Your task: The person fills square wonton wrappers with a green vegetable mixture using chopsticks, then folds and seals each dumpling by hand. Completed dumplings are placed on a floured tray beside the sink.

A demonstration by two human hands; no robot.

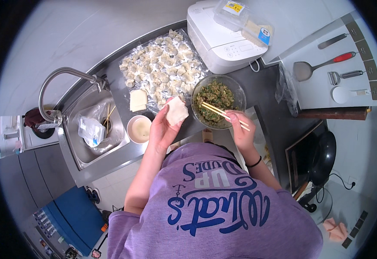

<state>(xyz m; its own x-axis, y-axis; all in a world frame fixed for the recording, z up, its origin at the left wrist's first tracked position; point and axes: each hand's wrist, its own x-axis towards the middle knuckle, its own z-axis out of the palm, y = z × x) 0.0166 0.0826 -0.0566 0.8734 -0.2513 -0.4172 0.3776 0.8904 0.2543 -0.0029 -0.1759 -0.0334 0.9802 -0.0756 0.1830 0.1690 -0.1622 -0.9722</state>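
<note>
My left hand (165,129) holds a square dough wrapper (176,111), which lies across the fingers. In my right hand (242,129) is a pair of chopsticks (222,114), their tips in the green and brown filling (216,97) of a glass bowl (242,106). Beyond the hands, many folded dumplings (157,76) rest on floured plastic film (148,43). A small stack of square wrappers (138,100) lies at the film's near left corner. Close to my left hand stands a round bowl of pale liquid (141,129).
At left is a steel sink (81,162) with a curved faucet (45,87), plastic packaging (91,131) and chopsticks inside. A white rice cooker (227,35) carries plastic boxes (254,29). Utensils such as a spatula (305,70) hang at right, above a black pan (324,155).
</note>
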